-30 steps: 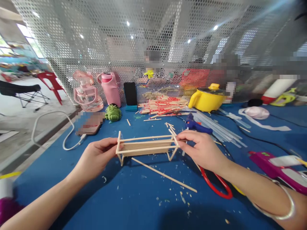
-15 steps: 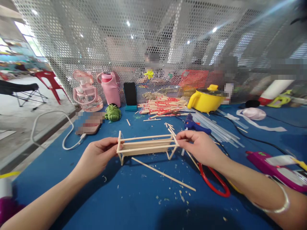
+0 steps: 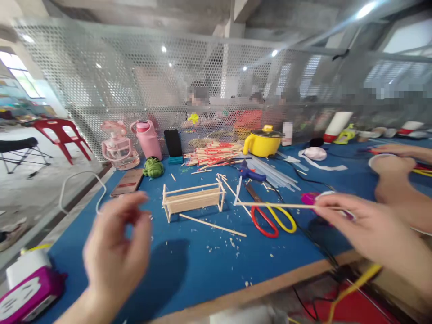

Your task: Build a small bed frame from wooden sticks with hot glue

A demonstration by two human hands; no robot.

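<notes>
A small frame of wooden sticks (image 3: 194, 200) stands upright on the blue table, with neither hand on it. My left hand (image 3: 118, 247) is raised in front of it, blurred, its thumb and fingers curved apart and holding nothing. At the right, my right hand (image 3: 357, 220) pinches one end of a long thin wooden stick (image 3: 280, 205), which points left above the scissors. Another loose stick (image 3: 212, 225) lies just in front of the frame. Scissors (image 3: 265, 220) with a red and a yellow handle lie to the right of the frame.
A blue glue gun (image 3: 251, 172), clear sticks (image 3: 276, 173), a pile of red-tipped sticks (image 3: 216, 153) and a yellow pot (image 3: 263, 143) stand or lie behind. Green yarn (image 3: 153, 167), a phone (image 3: 127, 182) and bottles are at the left. Another person's arm (image 3: 398, 189) reaches in at the right.
Both hands have let go of the stick frame. My left hand has moved back toward me; my right hand has moved right and taken hold of a stick. The view has turned right.
</notes>
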